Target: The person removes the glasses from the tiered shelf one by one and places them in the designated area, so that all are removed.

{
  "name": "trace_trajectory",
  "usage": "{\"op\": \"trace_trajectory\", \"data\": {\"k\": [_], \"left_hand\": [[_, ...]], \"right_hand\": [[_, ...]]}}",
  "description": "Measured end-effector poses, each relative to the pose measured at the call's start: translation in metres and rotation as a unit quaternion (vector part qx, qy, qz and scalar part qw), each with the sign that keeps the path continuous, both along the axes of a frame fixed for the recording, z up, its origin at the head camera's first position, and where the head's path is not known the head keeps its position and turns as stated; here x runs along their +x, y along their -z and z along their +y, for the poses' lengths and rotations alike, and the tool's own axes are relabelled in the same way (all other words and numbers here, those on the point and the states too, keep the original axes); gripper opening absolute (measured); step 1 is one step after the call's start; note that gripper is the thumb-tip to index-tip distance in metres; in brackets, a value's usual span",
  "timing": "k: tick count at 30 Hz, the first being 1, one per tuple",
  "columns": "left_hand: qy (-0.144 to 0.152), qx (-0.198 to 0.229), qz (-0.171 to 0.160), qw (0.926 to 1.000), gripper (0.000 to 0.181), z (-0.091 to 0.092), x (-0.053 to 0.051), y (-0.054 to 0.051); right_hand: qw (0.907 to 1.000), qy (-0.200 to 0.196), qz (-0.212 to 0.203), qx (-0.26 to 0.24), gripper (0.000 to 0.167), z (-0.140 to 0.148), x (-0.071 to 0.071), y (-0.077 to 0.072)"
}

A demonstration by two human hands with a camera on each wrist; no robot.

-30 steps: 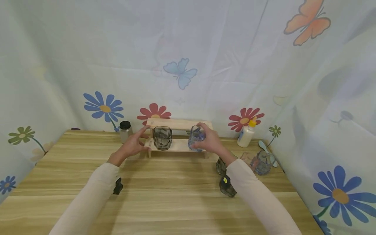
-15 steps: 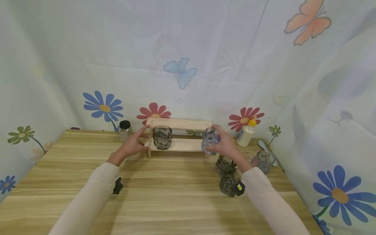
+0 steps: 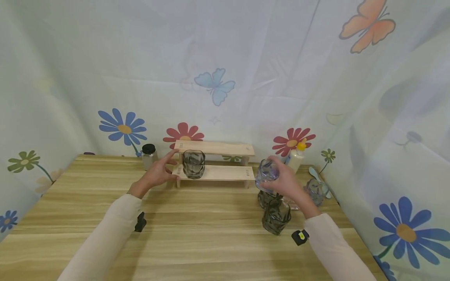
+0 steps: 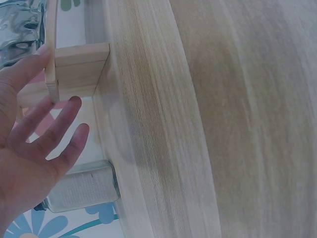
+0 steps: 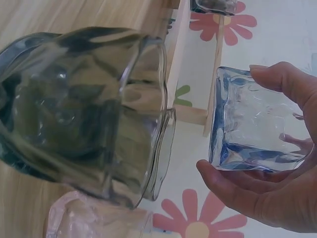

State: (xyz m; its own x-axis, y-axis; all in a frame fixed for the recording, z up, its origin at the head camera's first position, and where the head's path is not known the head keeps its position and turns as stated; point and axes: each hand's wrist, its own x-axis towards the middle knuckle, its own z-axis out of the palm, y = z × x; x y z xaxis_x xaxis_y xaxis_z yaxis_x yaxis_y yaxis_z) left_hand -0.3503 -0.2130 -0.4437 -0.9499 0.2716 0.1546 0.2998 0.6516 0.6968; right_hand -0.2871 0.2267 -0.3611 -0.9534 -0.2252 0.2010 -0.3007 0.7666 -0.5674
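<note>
My right hand (image 3: pixel 286 181) grips a clear bluish glass (image 3: pixel 266 170) in the air, right of a two-tier wooden shelf (image 3: pixel 225 173). In the right wrist view, thumb and fingers span the sides of that glass (image 5: pixel 257 119). At the shelf's left end is my left hand (image 3: pixel 156 171), fingers spread, thumb tip touching the wood in the left wrist view. A smoky grey glass (image 3: pixel 194 166) stands on the lower tier's left part. Below the held glass, two dark grey glasses are on the table, the nearer one (image 3: pixel 276 217) plainly visible, the other (image 3: pixel 265 200) partly hidden.
Behind the left hand is a black-capped jar (image 3: pixel 149 157). A white bottle with a yellow tip (image 3: pixel 296 158) stands at the back right. Beside a pale blue spoon (image 3: pixel 318 180) is a purplish glass (image 3: pixel 315 191). A pinkish glass (image 5: pixel 94 218) lies partly hidden beyond the grey ones.
My right hand has carried the bluish glass from in front of the shelf's right part rightward and slightly down, past the shelf's end. The left hand stays at the shelf.
</note>
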Motion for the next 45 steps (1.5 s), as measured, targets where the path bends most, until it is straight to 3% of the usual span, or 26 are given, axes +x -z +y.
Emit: {"op": "trace_trajectory", "data": {"k": [16,25,35,45], "left_hand": [[0.004,0.000,0.000,1.0000,0.100,0.000,0.000,0.001],[-0.002,-0.004,-0.005,1.0000,0.101,0.002,0.000,-0.004],[-0.001,-0.005,-0.006,1.0000,0.101,0.002,0.001,-0.004],[-0.003,-0.001,-0.007,1.0000,0.101,0.001,0.000,-0.001]], "right_hand": [[0.9987,0.040,0.010,0.032,0.088,0.033,0.025,-0.002],[0.9975,0.055,0.031,0.030,0.086,0.055,0.038,0.002],[0.9977,0.064,0.015,0.014,0.083,0.072,0.054,0.004],[0.9963,0.083,0.006,0.018,0.088,0.088,0.068,0.017]]}}
